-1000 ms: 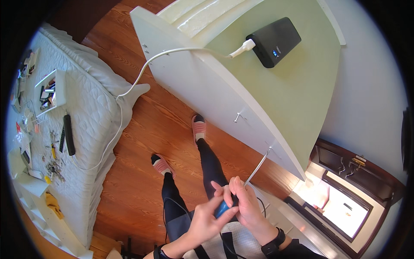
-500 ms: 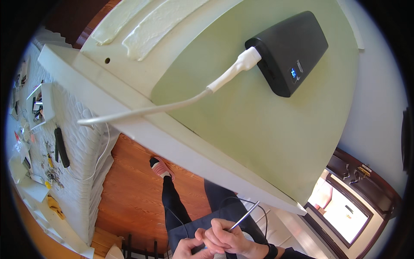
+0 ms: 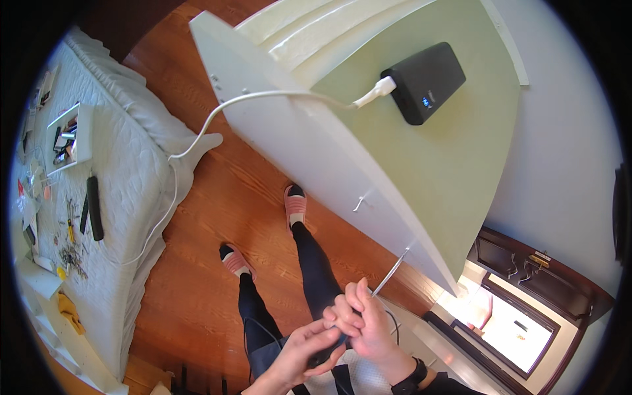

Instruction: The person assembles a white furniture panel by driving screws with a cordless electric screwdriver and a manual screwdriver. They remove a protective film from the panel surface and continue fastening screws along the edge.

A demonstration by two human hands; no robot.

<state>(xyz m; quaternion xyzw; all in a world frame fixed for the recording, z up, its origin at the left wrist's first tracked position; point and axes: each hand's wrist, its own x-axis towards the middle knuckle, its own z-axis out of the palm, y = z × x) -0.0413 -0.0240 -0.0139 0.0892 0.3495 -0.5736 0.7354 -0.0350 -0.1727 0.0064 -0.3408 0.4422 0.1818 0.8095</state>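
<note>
Both hands are closed around the dark handle of a screwdriver (image 3: 390, 272). My right hand (image 3: 361, 319), with a dark band on its wrist, wraps the handle's upper part. Below it, my left hand (image 3: 304, 352) grips the lower end. The long metal shaft points up and right, and its tip meets the outer face of a white panel (image 3: 329, 148) near its right end; whether it sits in a screw there I cannot tell. A small white fitting (image 3: 360, 203) sticks out of the same panel.
On the green surface (image 3: 388, 158) lies a black power bank (image 3: 428, 82) with a lit display. Its white cable (image 3: 263, 94) runs over the panel to the mattress (image 3: 131, 171) at left, which bears an open white box (image 3: 82, 141), scattered screws and tools. A dark door frame (image 3: 513, 250) stands at right.
The view has shifted, showing more floor and the panel's outer face. Both hands have risen with the screwdriver, whose tip has come from below the panel's edge up to its face.
</note>
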